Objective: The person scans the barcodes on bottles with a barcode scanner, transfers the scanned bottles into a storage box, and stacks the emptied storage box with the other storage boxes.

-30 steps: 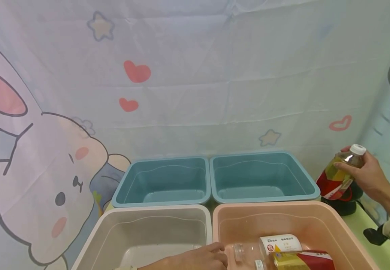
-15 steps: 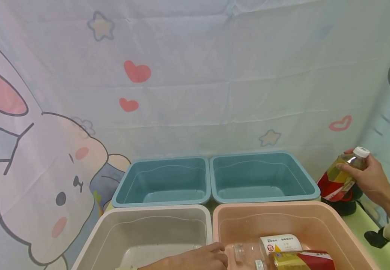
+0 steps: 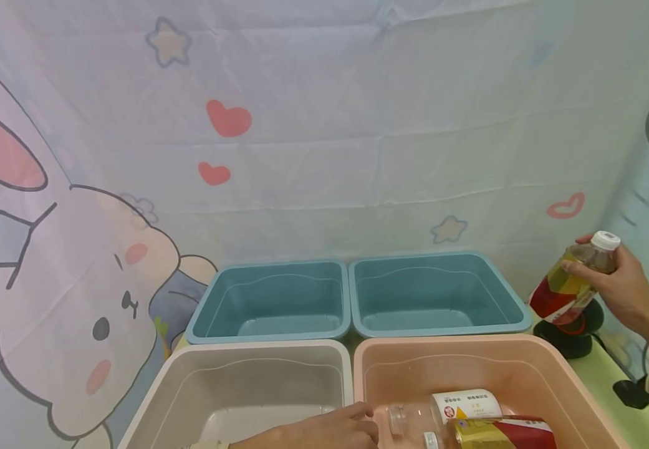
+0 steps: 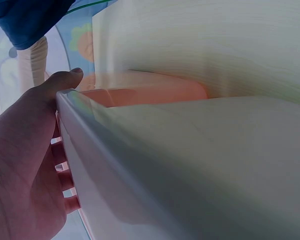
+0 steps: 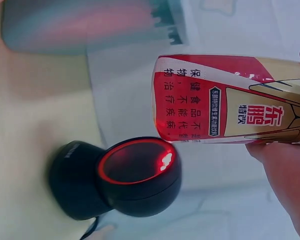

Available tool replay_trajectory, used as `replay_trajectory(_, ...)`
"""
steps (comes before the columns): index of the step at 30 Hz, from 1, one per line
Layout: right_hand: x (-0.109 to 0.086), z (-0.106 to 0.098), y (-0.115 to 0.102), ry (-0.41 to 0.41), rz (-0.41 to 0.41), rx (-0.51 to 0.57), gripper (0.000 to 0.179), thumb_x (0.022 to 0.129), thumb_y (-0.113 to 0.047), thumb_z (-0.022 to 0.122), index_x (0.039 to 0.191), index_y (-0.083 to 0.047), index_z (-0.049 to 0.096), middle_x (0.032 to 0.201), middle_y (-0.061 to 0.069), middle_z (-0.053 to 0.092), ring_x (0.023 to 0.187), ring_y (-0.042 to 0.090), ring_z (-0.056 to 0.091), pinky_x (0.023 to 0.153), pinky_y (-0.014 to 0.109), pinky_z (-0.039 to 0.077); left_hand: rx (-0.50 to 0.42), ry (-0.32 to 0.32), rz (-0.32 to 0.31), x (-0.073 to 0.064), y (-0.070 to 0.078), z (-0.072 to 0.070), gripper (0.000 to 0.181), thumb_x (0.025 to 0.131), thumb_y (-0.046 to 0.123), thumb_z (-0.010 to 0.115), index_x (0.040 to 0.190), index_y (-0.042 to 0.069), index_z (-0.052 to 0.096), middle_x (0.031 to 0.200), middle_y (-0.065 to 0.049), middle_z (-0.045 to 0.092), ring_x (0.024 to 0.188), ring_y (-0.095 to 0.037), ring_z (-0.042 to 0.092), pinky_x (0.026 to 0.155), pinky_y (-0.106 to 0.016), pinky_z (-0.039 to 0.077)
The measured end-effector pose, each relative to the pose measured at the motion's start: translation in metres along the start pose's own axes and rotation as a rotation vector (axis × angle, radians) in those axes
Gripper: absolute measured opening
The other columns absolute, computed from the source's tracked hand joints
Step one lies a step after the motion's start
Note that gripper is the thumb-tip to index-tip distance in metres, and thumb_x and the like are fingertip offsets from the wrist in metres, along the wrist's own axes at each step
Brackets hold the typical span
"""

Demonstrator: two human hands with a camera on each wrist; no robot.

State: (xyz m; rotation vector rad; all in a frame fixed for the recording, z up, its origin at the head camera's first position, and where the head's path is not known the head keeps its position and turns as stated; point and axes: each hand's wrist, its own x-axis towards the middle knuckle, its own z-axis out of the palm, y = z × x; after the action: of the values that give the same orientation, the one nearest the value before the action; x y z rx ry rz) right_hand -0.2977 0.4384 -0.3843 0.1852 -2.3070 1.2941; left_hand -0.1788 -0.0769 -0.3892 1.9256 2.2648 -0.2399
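At the right of the head view my right hand [image 3: 629, 290] grips a drink bottle [image 3: 562, 290] with a white cap and a red-and-gold label, near its neck. The bottle leans, base down and to the left, over a black desktop scanner [image 3: 565, 340]. In the right wrist view the scanner's round window [image 5: 135, 162] glows red just below the bottle's base [image 5: 162, 100]. My left hand [image 3: 330, 431] holds the wall between the grey bin [image 3: 245, 352] and the pink bin [image 3: 447, 344], thumb and fingers on either side of the rim [image 4: 105, 135].
Two bottles lie in the pink bin, one with a white label [image 3: 470, 404] and one with a gold-and-red label [image 3: 506, 433]. Behind stand two blue bins, left [image 3: 268, 271] and right [image 3: 419, 262]. A printed curtain [image 3: 313, 156] hangs at the back.
My right hand has shifted slightly right, then lifted the bottle a little, so more of the scanner shows beneath it. The left hand has stayed in place.
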Motion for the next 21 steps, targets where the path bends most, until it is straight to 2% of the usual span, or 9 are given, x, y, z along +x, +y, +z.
replay_trajectory(11, 0.012, 0.004, -0.047, -0.02, -0.058, -0.059, 0.053, 0.097, -0.012, 0.073, 0.14, -0.029, 0.048, 0.116, -0.021, 0.052, 0.094, -0.004, 0.053, 0.073, 0.008, 0.044, 0.004, -0.011, 0.003, -0.001, 0.001, 0.0, 0.028, 0.102, 0.043, 0.064, 0.127, 0.036, 0.073, 0.109, 0.026, 0.07, 0.101, 0.015, 0.049, 0.11, -0.014, 0.023)
replay_trajectory(16, 0.016, 0.015, -0.071, -0.071, -0.104, -0.092, 0.058, 0.094, -0.011, 0.078, 0.143, -0.017, 0.047, 0.117, -0.018, 0.053, 0.095, -0.001, 0.054, 0.072, 0.011, 0.046, 0.006, -0.026, 0.008, -0.001, 0.002, -0.002, 0.029, 0.103, 0.045, 0.063, 0.128, 0.036, 0.073, 0.108, 0.027, 0.07, 0.1, 0.015, 0.048, 0.11, -0.015, 0.022)
replay_trajectory(21, 0.017, 0.031, -0.096, -0.118, -0.178, -0.158, 0.067, 0.089, -0.013, 0.083, 0.145, -0.008, 0.047, 0.117, -0.01, 0.058, 0.093, -0.009, 0.056, 0.073, 0.009, 0.047, -0.007, -0.032, 0.001, 0.0, 0.003, -0.003, 0.03, 0.101, 0.046, 0.064, 0.129, 0.037, 0.072, 0.109, 0.028, 0.07, 0.101, 0.015, 0.048, 0.111, -0.015, 0.021)
